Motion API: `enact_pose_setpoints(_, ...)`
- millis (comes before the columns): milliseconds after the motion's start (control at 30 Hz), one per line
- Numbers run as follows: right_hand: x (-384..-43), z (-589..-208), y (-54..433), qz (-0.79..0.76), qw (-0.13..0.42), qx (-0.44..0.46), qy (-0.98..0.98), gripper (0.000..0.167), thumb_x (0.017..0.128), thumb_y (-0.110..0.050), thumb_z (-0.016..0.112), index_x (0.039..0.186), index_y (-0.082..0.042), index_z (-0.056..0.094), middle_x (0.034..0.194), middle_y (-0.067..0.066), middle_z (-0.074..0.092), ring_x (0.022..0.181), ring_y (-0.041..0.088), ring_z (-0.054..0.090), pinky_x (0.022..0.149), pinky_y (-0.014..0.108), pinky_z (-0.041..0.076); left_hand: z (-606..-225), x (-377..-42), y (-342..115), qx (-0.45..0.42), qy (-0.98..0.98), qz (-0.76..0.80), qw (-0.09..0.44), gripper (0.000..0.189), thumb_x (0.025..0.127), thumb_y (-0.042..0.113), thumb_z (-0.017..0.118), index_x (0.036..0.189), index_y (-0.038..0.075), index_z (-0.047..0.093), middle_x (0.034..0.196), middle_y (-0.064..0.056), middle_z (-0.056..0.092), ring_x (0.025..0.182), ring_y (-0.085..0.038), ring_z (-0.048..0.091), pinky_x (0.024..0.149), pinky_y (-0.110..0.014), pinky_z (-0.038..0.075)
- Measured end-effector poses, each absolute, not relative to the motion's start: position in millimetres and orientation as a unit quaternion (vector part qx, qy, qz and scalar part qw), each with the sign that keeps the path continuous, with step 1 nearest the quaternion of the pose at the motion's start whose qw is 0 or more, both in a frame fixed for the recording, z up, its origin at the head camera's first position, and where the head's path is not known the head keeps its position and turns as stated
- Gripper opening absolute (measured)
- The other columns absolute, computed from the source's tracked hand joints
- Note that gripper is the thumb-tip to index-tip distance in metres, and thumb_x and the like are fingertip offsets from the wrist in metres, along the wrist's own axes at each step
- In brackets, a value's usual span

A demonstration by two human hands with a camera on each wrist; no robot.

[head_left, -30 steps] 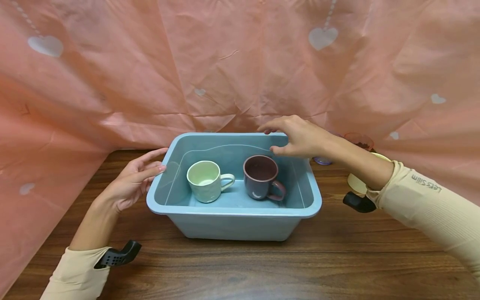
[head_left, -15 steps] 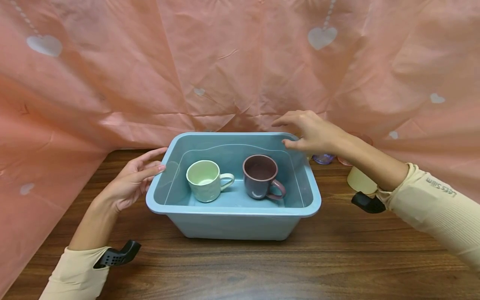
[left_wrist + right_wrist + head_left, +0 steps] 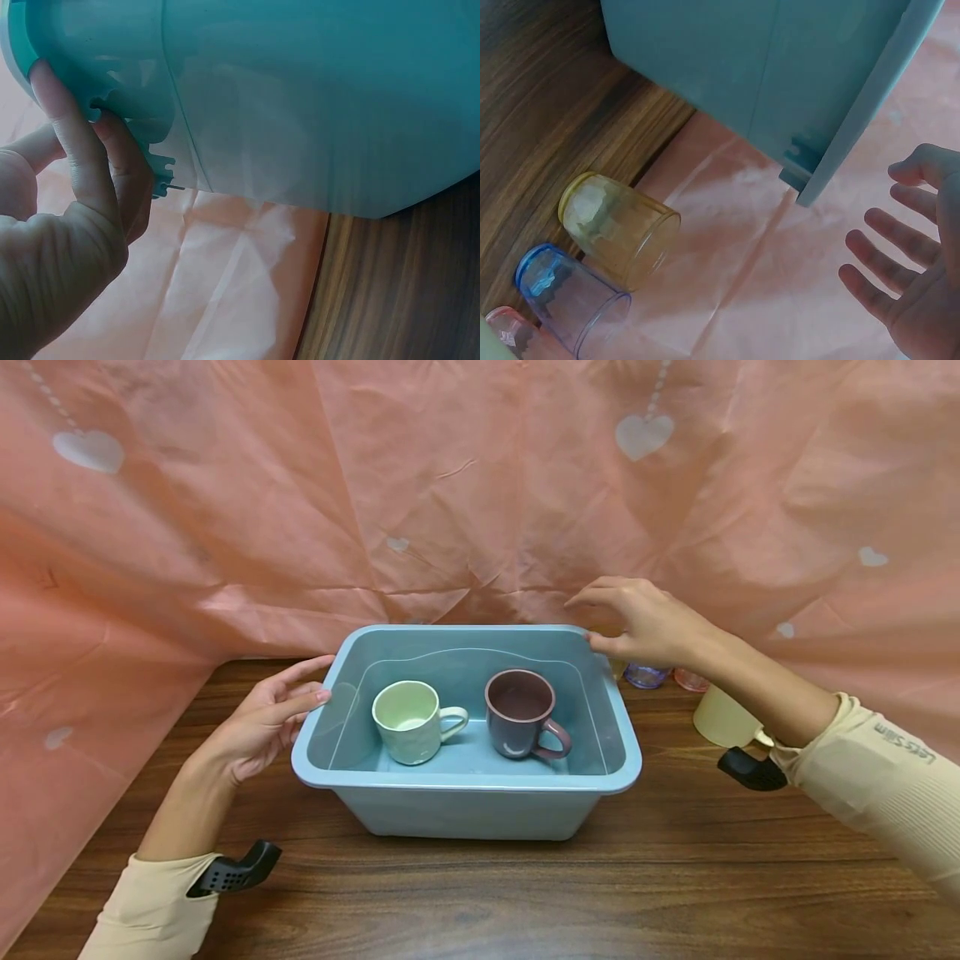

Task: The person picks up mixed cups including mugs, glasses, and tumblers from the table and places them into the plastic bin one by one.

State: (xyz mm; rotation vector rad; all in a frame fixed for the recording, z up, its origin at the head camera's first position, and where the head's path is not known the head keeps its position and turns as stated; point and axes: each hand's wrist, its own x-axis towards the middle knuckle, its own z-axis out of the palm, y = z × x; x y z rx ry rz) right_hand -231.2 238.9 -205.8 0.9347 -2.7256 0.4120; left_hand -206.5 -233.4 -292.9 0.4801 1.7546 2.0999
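Steadying the tub [image 3: 465, 814] is advised: rim [image 3: 465, 782] lightly pinched by left grip [image 3: 264, 717], right grip [image 3: 651, 627] spread and empty.

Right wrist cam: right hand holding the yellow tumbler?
No, the right hand is empty, with a visible gap between it and the yellow tumbler.

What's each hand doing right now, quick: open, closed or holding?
Left hand: holding the tub at its left edge.
Right hand: open, holding nothing, near the tub's far right corner.
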Motion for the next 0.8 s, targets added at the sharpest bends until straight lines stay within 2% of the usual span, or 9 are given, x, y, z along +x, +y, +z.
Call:
enact_pose_setpoints(400, -229, -208, 250, 0.127, 0.118, 0.301, -0.938, 0.043, 0.09, -0.008, 0.068, 0.133, -0.005, 0.067, 0.132, 0.017, 0.065, 0.125, 0.038, 0.06, 0.102, 0.059, 0.049, -294, -207, -231, 0.166, 0.624, 0.742, 0.179, 0.055, 0.107, 0.001, 0.053, 0.157, 0.009, 0.029, 0.107, -0.007, 0.068, 0.087, -0.014, 0.074, 0.07, -0.031, 0.064)
enact_pose_setpoints(633, -231, -210, 258, 0.107, 0.123, 0.289, -0.943, 0.044, 0.089, -0.009, 0.068, 0.133, -0.006, 0.067, 0.133, 0.018, 0.065, 0.117, 0.036, 0.061, 0.092, 0.058, 0.051, -293, -207, -231, 0.169, 0.623, 0.742, 0.179, 0.055, 0.107, 0.001, 0.053, 0.157, 0.008, 0.029, 0.107, -0.007, 0.068, 0.085, -0.014, 0.073, 0.07, -0.03, 0.064)
enact_pose_setpoints(800, -233, -213, 264, 0.098, 0.129, 0.284, -0.945, 0.043, 0.088, -0.009, 0.068, 0.132, -0.007, 0.068, 0.133, 0.019, 0.064, 0.123, 0.038, 0.059, 0.095, 0.06, 0.051, -293, -207, -231, 0.169, 0.622, 0.743, 0.179, 0.056, 0.107, 0.001, 0.052, 0.157, 0.008, 0.028, 0.107, -0.008, 0.067, 0.086, -0.014, 0.074, 0.071, -0.031, 0.064)
